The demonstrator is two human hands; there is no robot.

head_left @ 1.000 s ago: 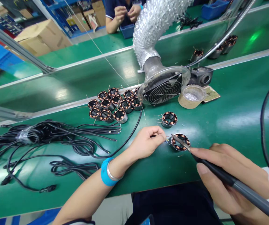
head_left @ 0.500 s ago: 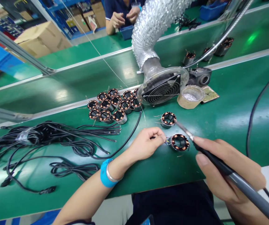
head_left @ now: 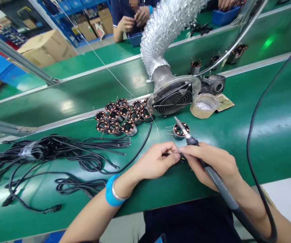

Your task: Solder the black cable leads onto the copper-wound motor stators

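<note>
- Left hand [head_left: 160,160], centre of frame: pinching the end of a black cable [head_left: 165,154], coloured wires [head_left: 182,158] past its fingertips. Roughly the same position as one second ago.
- Right hand [head_left: 211,163], right of centre: gripping a soldering iron [head_left: 214,178]; thumb and forefinger now brought in against the left fingertips, at the wires. Earlier it stayed farther right.
- Iron tip: points up-left, past the lone copper-wound ring [head_left: 178,134]; half a second ago it was at that ring's right edge.
- Nearer ring, plain to see earlier: its spot is now covered by the right hand; cannot tell its position.
- Clustered rings [head_left: 114,116], left of centre on the desk [head_left: 135,194]: unchanged.
- Co-worker's hand [head_left: 226,4], top right: newly visible.
</note>
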